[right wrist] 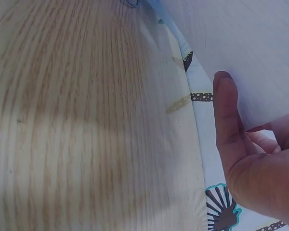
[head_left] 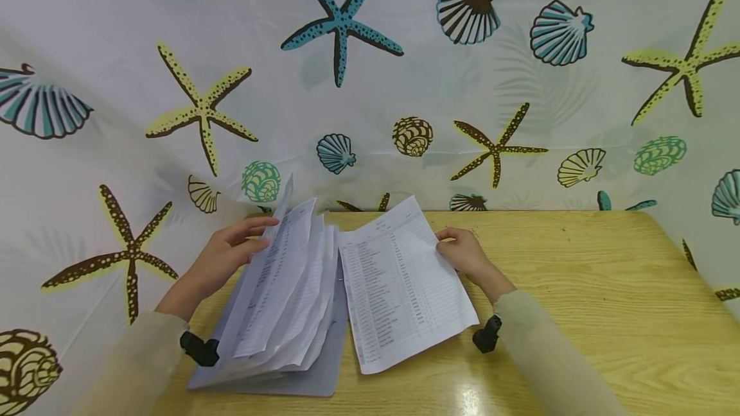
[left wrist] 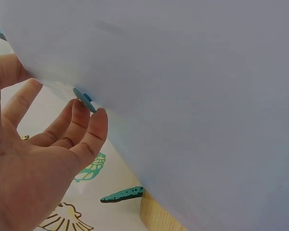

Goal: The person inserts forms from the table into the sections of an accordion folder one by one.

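Observation:
A grey-blue plastic folder (head_left: pixel 324 364) stands part open on the table, its front cover (left wrist: pixel 192 96) raised on the left side. My left hand (head_left: pixel 231 249) holds that cover by its far edge; a small blue disc (left wrist: pixel 85 99) shows right at its fingertips (left wrist: pixel 100 118). Several printed sheets (head_left: pixel 289 287) fan out inside the folder. To their right, my right hand (head_left: pixel 465 252) pinches the right edge of one printed sheet (head_left: pixel 405 287), which is tilted up with its table of text facing me. In the right wrist view, my thumb (right wrist: pixel 226 106) lies along the sheet's edge.
The wooden table (head_left: pixel 601 287) extends to the right of the sheet. A white cloth (head_left: pixel 381 101) printed with starfish and shells hangs behind the table and along its sides. Each wrist carries a black camera mount (head_left: pixel 487 334).

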A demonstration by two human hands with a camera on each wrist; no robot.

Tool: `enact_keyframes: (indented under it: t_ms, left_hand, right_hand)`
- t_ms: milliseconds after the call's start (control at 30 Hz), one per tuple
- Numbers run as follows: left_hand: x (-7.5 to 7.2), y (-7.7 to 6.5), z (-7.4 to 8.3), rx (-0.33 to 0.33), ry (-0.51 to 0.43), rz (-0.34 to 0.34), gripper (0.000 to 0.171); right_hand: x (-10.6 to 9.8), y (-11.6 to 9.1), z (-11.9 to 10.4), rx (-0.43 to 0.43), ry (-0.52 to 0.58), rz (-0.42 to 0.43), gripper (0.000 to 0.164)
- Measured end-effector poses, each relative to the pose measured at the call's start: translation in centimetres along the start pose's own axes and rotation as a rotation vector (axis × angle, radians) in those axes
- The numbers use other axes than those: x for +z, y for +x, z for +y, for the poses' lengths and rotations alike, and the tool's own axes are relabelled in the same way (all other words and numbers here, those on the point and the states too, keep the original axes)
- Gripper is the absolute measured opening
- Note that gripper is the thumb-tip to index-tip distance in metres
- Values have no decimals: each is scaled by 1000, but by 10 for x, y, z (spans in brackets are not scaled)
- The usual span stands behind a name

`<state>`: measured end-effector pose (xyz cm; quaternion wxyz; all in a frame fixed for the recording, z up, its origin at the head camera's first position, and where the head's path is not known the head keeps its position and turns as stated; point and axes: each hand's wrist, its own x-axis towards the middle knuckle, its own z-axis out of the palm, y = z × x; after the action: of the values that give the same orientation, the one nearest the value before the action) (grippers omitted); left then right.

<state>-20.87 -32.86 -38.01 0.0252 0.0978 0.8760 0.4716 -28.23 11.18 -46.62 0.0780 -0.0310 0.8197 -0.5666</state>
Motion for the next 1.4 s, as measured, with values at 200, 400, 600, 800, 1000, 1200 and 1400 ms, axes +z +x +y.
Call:
enact_keyframes:
  t_ms: [200, 400, 600, 800, 1000, 1200, 1400]
  left_hand:
    - [0, 1, -3, 5, -3, 0, 47]
    - [-1, 1, -2, 11, -2, 2, 46]
    - [-1, 0, -1, 10, -2, 1, 46]
    - [-1, 0, -2, 9, 1, 5, 46]
    - [-1, 0, -2, 14, -10, 3, 46]
    - [-1, 0, -1, 8, -5, 0, 46]
    - [-1, 0, 2, 5, 3, 3, 46]
  right_hand:
    - [-2, 1, 0, -20, -83, 37, 31]
    - [-2, 0, -1, -29, -82, 49, 31]
    - [1, -2, -4, -36, -42, 12, 31]
    - [5, -1, -5, -50, -22, 2, 31]
    - [8, 0, -5, -32, -5, -10, 32]
    - [12, 0, -6, -28, 1, -10, 31]
    - [16, -2, -8, -40, 30, -31, 31]
